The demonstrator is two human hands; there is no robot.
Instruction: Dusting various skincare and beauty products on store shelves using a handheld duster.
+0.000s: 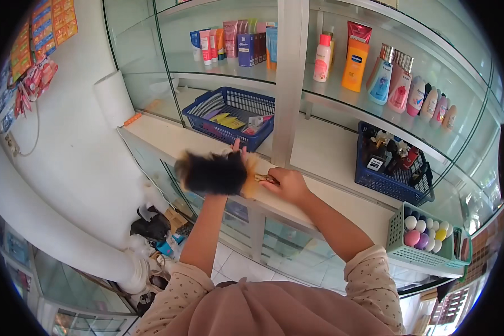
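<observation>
My right hand (289, 183) grips the short handle of a feather duster (218, 173), whose dark, orange-edged feathers are blurred. The duster is held level above the white ledge (336, 203) of a glass display cabinet. My left hand (240, 150) is behind the feathers; only some fingertips show past them, close to the front of a blue plastic basket (257, 142) holding yellow and other small packets. Whether the left hand touches the duster or the basket cannot be told.
A second blue basket (374, 181) with dark bottles is at the right, near a green basket (420, 254) of roll-on bottles. Tubes and bottles, one an orange lotion bottle (355, 65), stand on the glass shelf. An upright metal post (289, 105) divides the cabinet. A white roll (114, 98) stands left.
</observation>
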